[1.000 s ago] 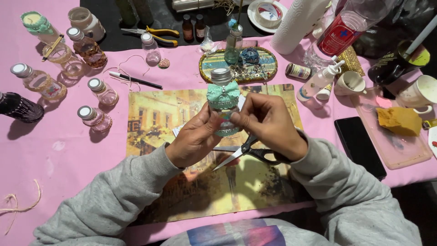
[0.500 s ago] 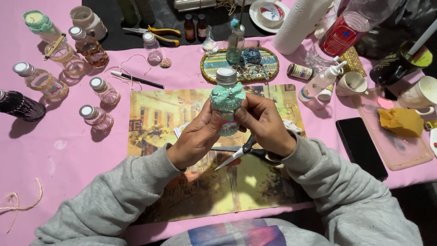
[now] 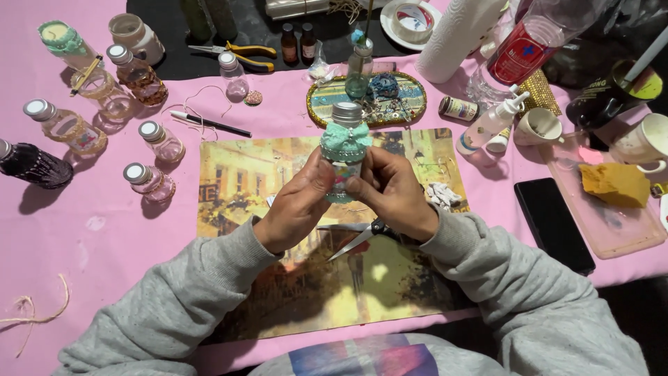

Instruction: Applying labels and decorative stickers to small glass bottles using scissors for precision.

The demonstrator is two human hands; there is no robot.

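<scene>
Since the earlier frame both hands have drawn a little closer together around the small bottle [image 3: 344, 154], and the white scrap [image 3: 442, 195] on the mat's right edge, once covered by the right wrist, now lies in the open. At the centre of the frame the left hand [image 3: 296, 205] grasps the bottle from the left and the right hand [image 3: 391, 191] from the right, fingertips pressed to its lower half, so most of the glass and its base are hidden. Its long axis runs up and down the frame, silver cap toward the top, with a mint-green bow [image 3: 346, 136] tied just below the cap. Black-handled scissors [image 3: 362, 233] lie on the picture mat [image 3: 236, 188] just below the hands, their handles partly hidden under the right wrist. Six more capped little bottles [image 3: 160, 141] stand on the pink surface [image 3: 97, 230] at the left and upper left; a dark one is cut off by the left edge. Two brown vials [image 3: 297, 40] stand at the top, beside one pair of yellow-handled pliers [image 3: 240, 53]. One oval glitter-rimmed tray [image 3: 316, 97] sits above the mat, its small contents too fine to make out. One dark phone [image 3: 553, 224] lies at the right.
</scene>
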